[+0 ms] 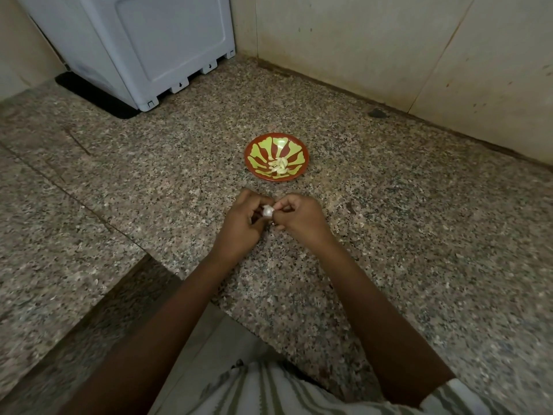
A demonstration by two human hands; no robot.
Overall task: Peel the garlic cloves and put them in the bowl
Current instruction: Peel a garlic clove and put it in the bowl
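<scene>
My left hand (243, 218) and right hand (296, 218) both pinch one garlic clove (267, 211) near the bowl (260, 142) of peeled cloves (279, 166).

The worktop (389, 235) is speckled brown-grey granite, running in an L along two walls, with its front edge cut back at the near left. A red bowl (296, 151) with yellow-green streaks sits near the middle. At the far left a white appliance (149, 40) stands on a black mat (89, 94). A small dark lump (376, 113) lies just beside the right wall.
</scene>
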